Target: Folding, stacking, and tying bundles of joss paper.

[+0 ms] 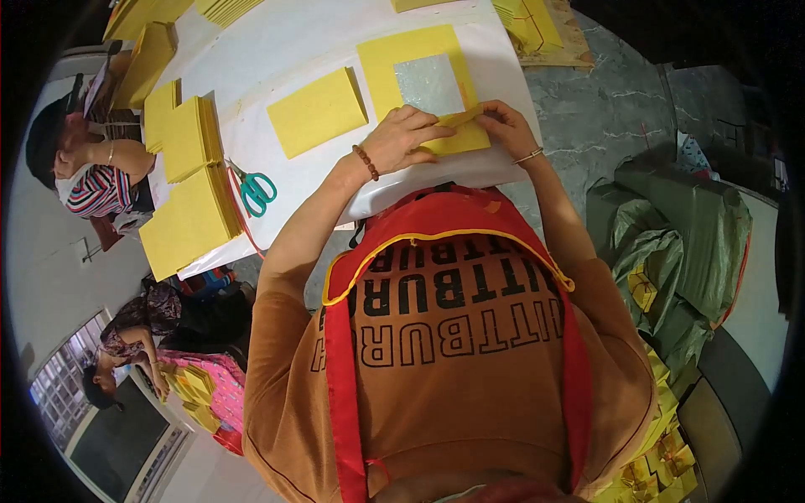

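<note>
A yellow paper sheet (381, 67) lies flat near the table's right edge, with a silver rectangle (429, 84) on top of it. Its near part is turned up into a narrow fold. My left hand (401, 144) pinches this fold from the left, the index finger stretched along it. At the fold's right end, my right hand (508, 130) grips the paper between thumb and fingers. Left of the sheet, apart from both hands, rests a thin stack of folded yellow paper (317, 113).
Teal-handled scissors (257, 194) lie at the white table's (268, 50) left side, beside stacks of yellow paper (189, 214). One person (105, 163) sits at the far left; another (138, 327) works over yellow pieces lower left. Green plastic-wrapped bundles (683, 239) stand on the right.
</note>
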A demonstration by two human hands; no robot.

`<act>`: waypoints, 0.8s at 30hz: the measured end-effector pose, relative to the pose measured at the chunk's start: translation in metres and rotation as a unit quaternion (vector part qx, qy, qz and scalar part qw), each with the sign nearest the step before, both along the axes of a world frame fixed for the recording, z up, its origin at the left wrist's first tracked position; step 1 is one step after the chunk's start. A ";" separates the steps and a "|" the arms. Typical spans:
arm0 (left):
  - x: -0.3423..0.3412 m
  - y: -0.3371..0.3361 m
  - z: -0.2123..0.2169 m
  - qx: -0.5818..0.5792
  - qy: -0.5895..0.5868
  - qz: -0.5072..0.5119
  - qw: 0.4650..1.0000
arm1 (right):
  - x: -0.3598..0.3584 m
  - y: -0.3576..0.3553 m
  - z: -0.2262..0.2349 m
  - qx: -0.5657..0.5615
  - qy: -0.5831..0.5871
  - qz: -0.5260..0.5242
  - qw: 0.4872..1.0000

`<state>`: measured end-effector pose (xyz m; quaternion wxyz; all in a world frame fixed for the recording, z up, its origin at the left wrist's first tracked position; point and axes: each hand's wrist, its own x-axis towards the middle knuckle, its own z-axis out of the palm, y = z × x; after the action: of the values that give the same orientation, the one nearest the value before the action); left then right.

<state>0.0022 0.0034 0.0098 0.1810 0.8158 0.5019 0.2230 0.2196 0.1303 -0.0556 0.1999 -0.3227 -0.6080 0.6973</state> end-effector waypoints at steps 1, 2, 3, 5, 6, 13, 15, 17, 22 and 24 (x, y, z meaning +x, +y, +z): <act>-0.001 0.000 -0.001 0.000 -0.011 -0.004 1.000 | 0.001 0.000 0.000 -0.001 -0.002 0.001 1.000; -0.002 0.000 -0.003 0.001 -0.011 -0.004 1.000 | 0.001 -0.001 0.005 -0.001 -0.002 0.001 1.000; -0.002 -0.001 -0.005 0.021 -0.026 0.020 0.999 | 0.002 -0.001 0.009 -0.007 0.031 -0.008 0.999; 0.000 -0.001 -0.002 0.040 -0.040 0.044 0.997 | 0.003 -0.004 0.019 -0.013 0.063 -0.017 0.998; 0.003 -0.001 0.003 0.024 -0.042 0.063 0.997 | 0.002 -0.007 0.023 0.084 0.022 0.006 0.996; -0.005 0.001 0.012 -0.088 -0.085 0.077 0.989 | -0.014 -0.006 0.001 0.164 -0.069 -0.009 0.984; -0.011 -0.008 0.022 -0.124 -0.179 0.110 0.970 | -0.014 -0.006 -0.001 0.134 -0.061 -0.013 0.989; -0.023 -0.016 0.024 -0.158 -0.271 0.142 0.939 | -0.014 -0.006 -0.003 0.104 -0.054 -0.017 0.993; -0.036 -0.027 -0.021 0.003 0.002 0.155 0.988 | -0.013 -0.004 -0.002 0.045 0.002 -0.021 0.999; -0.025 -0.024 -0.022 0.064 0.033 0.181 0.981 | -0.008 0.002 -0.006 0.186 0.002 -0.010 0.982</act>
<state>-0.0230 -0.0206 -0.0119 0.0686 0.7283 0.6319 0.2561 0.2118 0.1318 -0.0612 0.2646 -0.2846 -0.7235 0.5705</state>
